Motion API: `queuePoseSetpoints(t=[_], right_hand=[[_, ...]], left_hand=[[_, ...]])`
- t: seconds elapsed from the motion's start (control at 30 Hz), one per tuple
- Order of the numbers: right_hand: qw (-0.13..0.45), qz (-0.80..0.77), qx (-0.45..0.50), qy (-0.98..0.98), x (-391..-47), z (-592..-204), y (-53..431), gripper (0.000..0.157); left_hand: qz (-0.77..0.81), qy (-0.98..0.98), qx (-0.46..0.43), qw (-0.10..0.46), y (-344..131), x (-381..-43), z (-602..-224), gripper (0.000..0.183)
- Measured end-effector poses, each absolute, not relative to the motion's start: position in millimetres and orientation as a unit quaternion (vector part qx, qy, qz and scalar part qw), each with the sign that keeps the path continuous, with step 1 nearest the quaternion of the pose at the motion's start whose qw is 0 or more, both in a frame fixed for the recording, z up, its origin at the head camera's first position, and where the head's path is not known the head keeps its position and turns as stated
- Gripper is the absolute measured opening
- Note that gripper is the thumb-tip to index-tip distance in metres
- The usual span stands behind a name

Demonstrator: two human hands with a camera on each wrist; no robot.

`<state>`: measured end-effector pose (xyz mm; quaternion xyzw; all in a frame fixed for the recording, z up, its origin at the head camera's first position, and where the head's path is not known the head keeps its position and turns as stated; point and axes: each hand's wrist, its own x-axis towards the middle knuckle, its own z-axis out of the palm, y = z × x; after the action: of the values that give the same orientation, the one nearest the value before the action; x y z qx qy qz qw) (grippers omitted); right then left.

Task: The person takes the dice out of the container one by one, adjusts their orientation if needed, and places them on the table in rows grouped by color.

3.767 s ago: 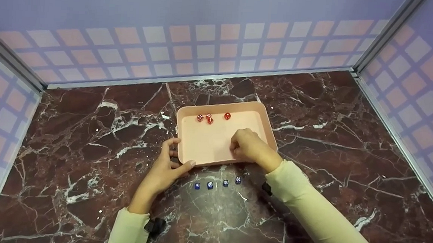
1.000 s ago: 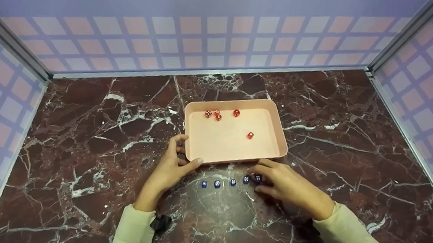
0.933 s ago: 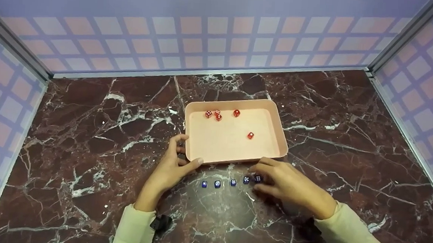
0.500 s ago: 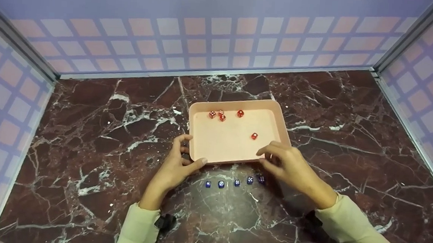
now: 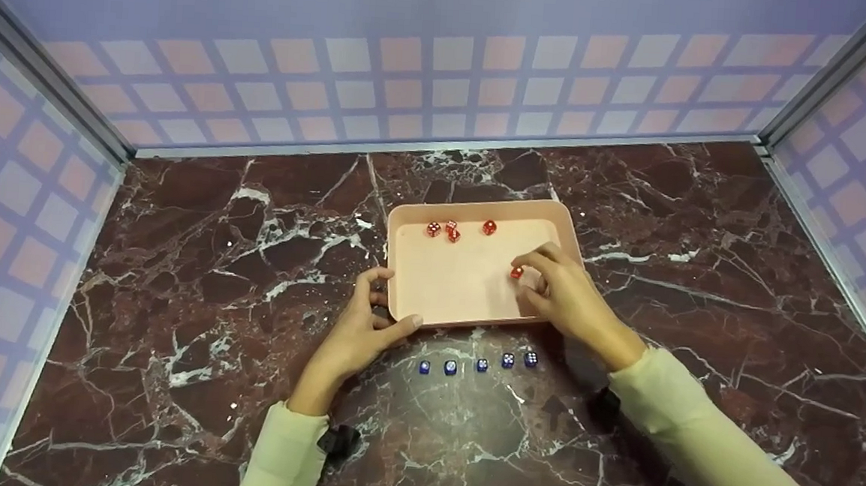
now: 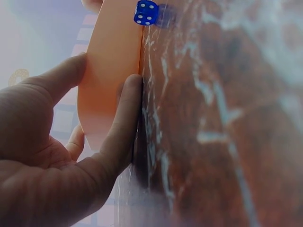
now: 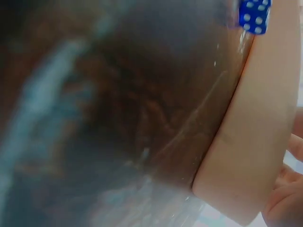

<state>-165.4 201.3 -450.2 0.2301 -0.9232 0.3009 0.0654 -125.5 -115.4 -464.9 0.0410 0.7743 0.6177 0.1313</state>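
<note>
A peach-coloured shallow tray (image 5: 468,275) lies on the dark marble table. My left hand (image 5: 360,334) grips its near left corner, thumb along the front wall and fingers against the left side. Over the tray's right part is my right hand (image 5: 569,296), its bent fingers and thumb spread about a lone red die (image 5: 516,272); a fingertip is at the die, but a pinch does not show. Several more red dice (image 5: 453,234) sit by the tray's back wall. The right wrist view shows the tray wall (image 7: 251,156) with the right fingers (image 7: 281,194) partly hidden behind it.
In front of the tray, several blue dice (image 5: 482,365) stand in a row on the marble table (image 5: 260,368). One blue die (image 6: 146,13) shows beside the tray in the left wrist view. Patterned panels (image 5: 442,86) enclose the table's back and sides.
My right hand has left the rightmost blue die in the row and moved up over the front wall into the tray, to the lone red die. The left hand stays on the corner.
</note>
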Motion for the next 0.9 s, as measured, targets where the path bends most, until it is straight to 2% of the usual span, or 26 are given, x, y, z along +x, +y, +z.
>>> queuePoseSetpoints(t=[0.2,0.6,0.9], right_hand=[[0.057,0.275,0.235,-0.931,-175.3,-453.0,196.4,0.04],[0.067,0.262,0.205,-0.941,-177.0,-453.8,189.3,0.014],[0.054,0.228,0.228,-0.945,-178.7,-451.9,185.3,0.023]], left_hand=[[0.613,0.777,0.037,0.136,-114.1,-125.8,-465.3,0.075],[0.612,0.776,0.042,0.145,-112.6,-126.5,-463.3,0.076],[0.596,0.791,0.046,0.133,-116.8,-126.7,-463.5,0.074]])
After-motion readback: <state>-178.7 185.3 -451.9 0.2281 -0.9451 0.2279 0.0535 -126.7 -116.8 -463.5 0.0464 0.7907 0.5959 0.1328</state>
